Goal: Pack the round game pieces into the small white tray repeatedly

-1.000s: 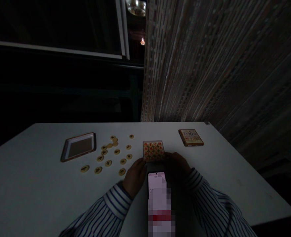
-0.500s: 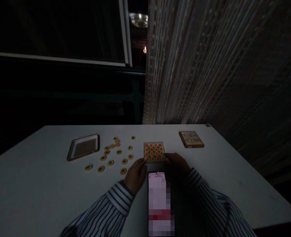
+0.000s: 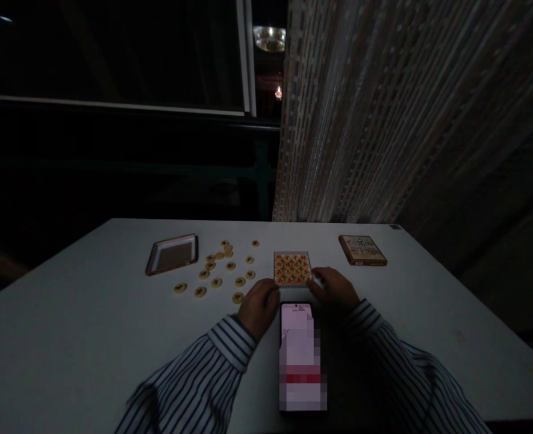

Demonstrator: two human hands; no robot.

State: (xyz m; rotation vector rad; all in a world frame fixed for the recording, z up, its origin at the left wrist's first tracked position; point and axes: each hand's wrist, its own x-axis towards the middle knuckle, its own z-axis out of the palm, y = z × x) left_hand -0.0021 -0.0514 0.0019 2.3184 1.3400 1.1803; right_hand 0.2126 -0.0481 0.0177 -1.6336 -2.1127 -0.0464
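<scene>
A clear square box (image 3: 292, 269) filled with rows of round pieces marked in red lies on the white table. My left hand (image 3: 259, 306) rests at its near left corner, fingers curled together. At the near right corner is my right hand (image 3: 335, 287), its thumb and forefinger apart beside the box edge. Several loose round pieces (image 3: 216, 282) with dark marks are scattered left of the box. A lit phone (image 3: 300, 355) lies between my forearms, just below the box.
An open shallow tray (image 3: 172, 255) sits at the far left of the table (image 3: 90, 301). A flat printed box (image 3: 362, 249) lies at the right. Behind the table hang string curtains (image 3: 338, 120) beside a dark window.
The camera view has shifted, so the table's things appear further right and slightly higher. My right thumb and forefinger look more spread beside the box. My left hand stays at its corner.
</scene>
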